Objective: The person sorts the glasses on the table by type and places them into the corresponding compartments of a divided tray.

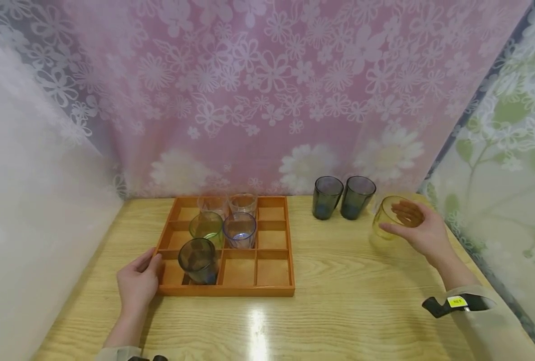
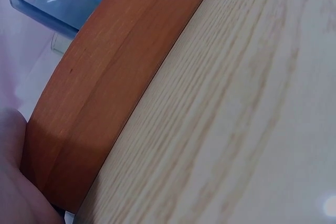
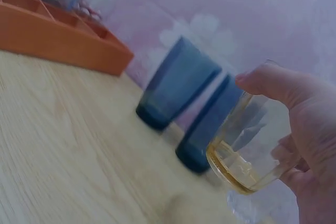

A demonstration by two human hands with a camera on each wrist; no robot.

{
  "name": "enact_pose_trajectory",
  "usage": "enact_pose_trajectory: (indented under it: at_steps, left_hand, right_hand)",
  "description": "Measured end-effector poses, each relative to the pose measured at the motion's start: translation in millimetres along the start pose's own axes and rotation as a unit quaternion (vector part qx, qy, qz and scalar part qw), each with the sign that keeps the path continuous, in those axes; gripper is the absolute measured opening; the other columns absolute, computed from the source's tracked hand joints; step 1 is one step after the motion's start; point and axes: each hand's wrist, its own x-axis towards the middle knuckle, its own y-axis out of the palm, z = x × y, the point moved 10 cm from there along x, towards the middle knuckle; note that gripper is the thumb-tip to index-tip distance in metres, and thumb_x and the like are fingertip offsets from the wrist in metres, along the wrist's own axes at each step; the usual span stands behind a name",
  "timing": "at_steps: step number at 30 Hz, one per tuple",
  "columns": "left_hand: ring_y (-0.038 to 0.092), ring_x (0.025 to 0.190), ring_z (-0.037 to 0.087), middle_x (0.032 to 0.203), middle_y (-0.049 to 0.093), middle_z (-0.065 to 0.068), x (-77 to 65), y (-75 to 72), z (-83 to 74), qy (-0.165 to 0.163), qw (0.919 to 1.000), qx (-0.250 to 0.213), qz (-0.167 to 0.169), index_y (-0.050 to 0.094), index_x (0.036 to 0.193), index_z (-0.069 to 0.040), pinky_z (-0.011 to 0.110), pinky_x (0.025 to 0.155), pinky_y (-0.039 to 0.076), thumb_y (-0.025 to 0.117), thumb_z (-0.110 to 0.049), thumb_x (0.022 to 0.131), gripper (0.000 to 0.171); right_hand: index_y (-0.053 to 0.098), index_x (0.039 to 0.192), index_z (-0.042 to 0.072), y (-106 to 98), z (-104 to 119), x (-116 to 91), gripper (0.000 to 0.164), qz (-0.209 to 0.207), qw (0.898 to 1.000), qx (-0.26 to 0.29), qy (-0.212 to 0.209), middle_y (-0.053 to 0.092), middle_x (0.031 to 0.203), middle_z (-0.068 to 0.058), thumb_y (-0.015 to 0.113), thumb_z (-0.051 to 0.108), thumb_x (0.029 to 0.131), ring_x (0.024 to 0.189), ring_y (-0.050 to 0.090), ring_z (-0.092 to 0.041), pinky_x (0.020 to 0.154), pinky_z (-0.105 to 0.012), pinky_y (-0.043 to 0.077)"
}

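The right hand [image 1: 429,233] grasps a see-through yellow glass [image 1: 383,216], thumb and fingers curved round it; the right wrist view alone shows its thick amber base clearly. Just left of that hand, two tapered dark glasses [image 1: 327,200] stand on the wood-grained surface [image 1: 339,301]. Well left, the left hand [image 1: 138,281] holds the edge of a wooden tray [image 1: 226,291]; right of this hand sits a smoky glass [image 1: 197,260], with green [image 1: 206,228] and blue glasses [image 1: 240,230] beyond.

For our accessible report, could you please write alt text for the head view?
A person's right hand holds a yellow glass at the right of a wooden table, near two dark glasses, while the left hand touches a divided wooden tray holding five glasses.
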Motion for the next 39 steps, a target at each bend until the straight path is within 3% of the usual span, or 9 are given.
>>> enact_pose_trajectory:
  at_steps: [8, 15, 20, 26, 34, 39]
  left_hand:
    - [0.064, 0.122, 0.020, 0.127, 0.071, 0.017, 0.3, -0.1, -0.7, 0.007, 1.0000, 0.005, -0.001, 0.072, 0.135, -0.003, 0.005, 0.080, 0.047, 0.071, -0.021, 0.104, 0.036]
    - [0.065, 0.118, 0.012, 0.129, 0.071, 0.017, -1.4, -0.2, 0.7, 0.000, 1.0000, -0.008, 0.002, 0.072, 0.135, -0.002, 0.006, 0.080, 0.048, 0.072, -0.022, 0.104, 0.037]
    - [0.064, 0.119, 0.015, 0.130, 0.070, 0.018, -1.8, 0.0, 0.8, 0.001, 0.9999, -0.013, 0.003, 0.071, 0.136, -0.002, 0.006, 0.080, 0.048, 0.071, -0.021, 0.104, 0.038]
    - [0.062, 0.125, 0.027, 0.131, 0.069, 0.018, -2.3, 0.9, 3.3, -0.007, 0.9998, -0.018, 0.007, 0.070, 0.137, -0.001, 0.006, 0.079, 0.048, 0.071, -0.023, 0.104, 0.039]
    - [0.064, 0.114, 0.008, 0.130, 0.071, 0.017, -1.0, 1.1, 3.4, 0.001, 0.9999, -0.010, 0.003, 0.072, 0.136, -0.003, 0.005, 0.079, 0.048, 0.072, -0.024, 0.104, 0.038]
    - [0.064, 0.122, 0.022, 0.129, 0.071, 0.017, -0.3, 0.1, 3.3, 0.004, 0.9999, -0.009, -0.002, 0.072, 0.135, -0.002, 0.005, 0.079, 0.047, 0.072, -0.023, 0.104, 0.038]
  right_hand:
    - [0.043, 0.158, 0.005, 24, 49, -5, 0.082, 0.029, 0.998, 0.034, -0.034, 0.056, 0.149, -0.017, 0.088, 0.019, 0.091, 0.125, 0.059, -0.002, 0.096, -0.016, 0.051]
    - [0.050, 0.150, 0.000, 52, 83, -8, 0.073, 0.056, 0.994, 0.053, -0.083, 0.061, 0.143, -0.019, 0.089, 0.012, 0.089, 0.132, 0.061, -0.023, 0.101, -0.018, 0.050]
    - [0.052, 0.148, 0.000, 71, 95, -7, 0.073, 0.068, 0.991, 0.057, -0.097, 0.060, 0.143, -0.022, 0.090, 0.014, 0.088, 0.134, 0.058, -0.037, 0.103, -0.022, 0.050]
    - [0.054, 0.146, 0.001, 100, 102, -4, 0.074, 0.092, 0.989, 0.070, -0.095, 0.063, 0.141, -0.016, 0.093, 0.016, 0.085, 0.132, 0.058, -0.041, 0.107, -0.036, 0.051]
    - [0.054, 0.146, 0.002, 142, 113, -1, 0.078, 0.114, 0.984, 0.098, -0.099, 0.064, 0.140, -0.012, 0.095, 0.016, 0.081, 0.134, 0.058, -0.036, 0.111, -0.053, 0.045]
    - [0.052, 0.148, 0.001, 165, 125, 4, 0.083, 0.119, 0.979, 0.118, -0.112, 0.063, 0.141, -0.017, 0.096, 0.014, 0.079, 0.132, 0.058, -0.040, 0.111, -0.054, 0.046]
